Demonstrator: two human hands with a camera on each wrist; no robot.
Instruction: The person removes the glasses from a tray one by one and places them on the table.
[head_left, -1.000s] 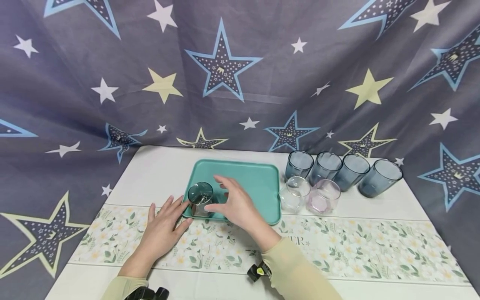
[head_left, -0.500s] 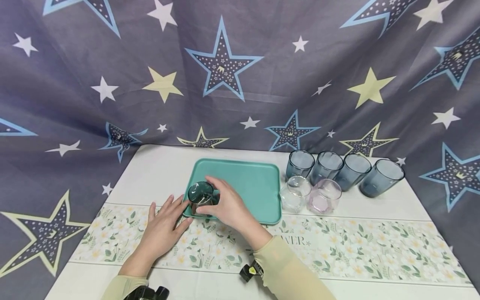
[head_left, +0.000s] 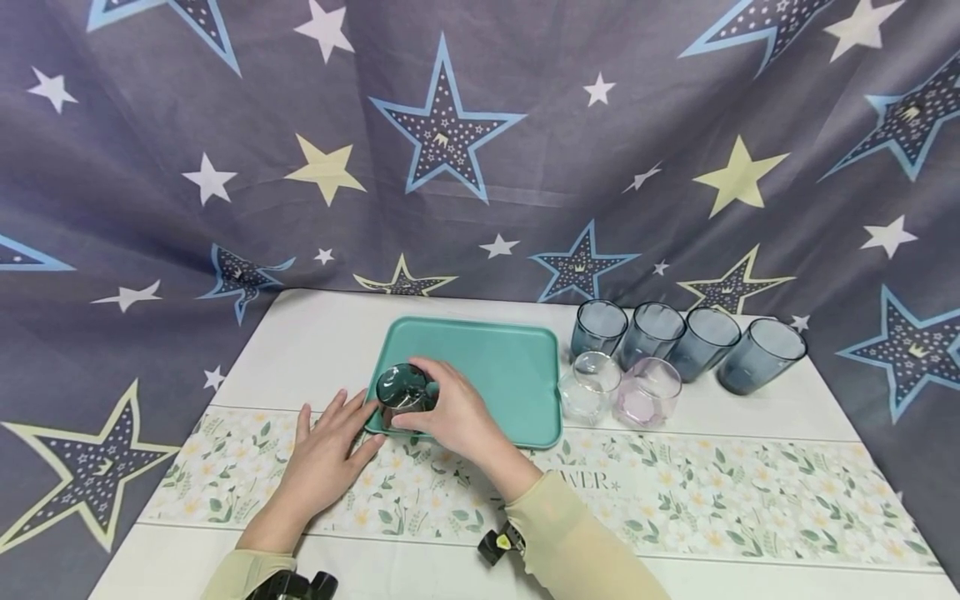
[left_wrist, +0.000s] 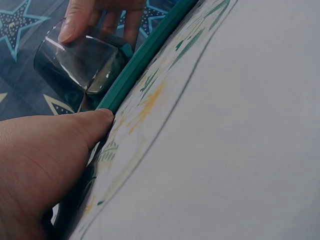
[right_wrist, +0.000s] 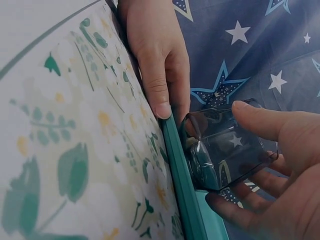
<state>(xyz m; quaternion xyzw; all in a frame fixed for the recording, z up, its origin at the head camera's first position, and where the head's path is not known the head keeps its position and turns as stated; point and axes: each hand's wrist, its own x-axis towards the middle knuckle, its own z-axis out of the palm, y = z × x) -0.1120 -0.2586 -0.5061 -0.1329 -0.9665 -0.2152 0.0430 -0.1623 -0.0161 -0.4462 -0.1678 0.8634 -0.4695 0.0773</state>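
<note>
A dark smoky tumbler (head_left: 402,388) stands upright on the front left corner of a teal tray (head_left: 487,367). My right hand (head_left: 457,412) grips it from the right, and in the right wrist view the thumb lies along one side of the tumbler (right_wrist: 225,145) with the fingers on the other. Beside that same corner, my left hand (head_left: 326,454) rests on the table with fingers extended and tips at the tray's edge. In the left wrist view, the thumb of the left hand (left_wrist: 50,155) touches the tray's rim (left_wrist: 137,62).
To the tray's right stand a clear glass (head_left: 588,396) and a pinkish glass (head_left: 647,400). Behind them is a row of several blue tumblers (head_left: 651,337). A floral strip (head_left: 720,500) crosses the white table, and a star-printed curtain (head_left: 517,192) hangs at the back.
My right hand has moved left and closed its fingers round the dark tumbler, which it was reaching toward a second ago. The left hand and tray stay where they were.
</note>
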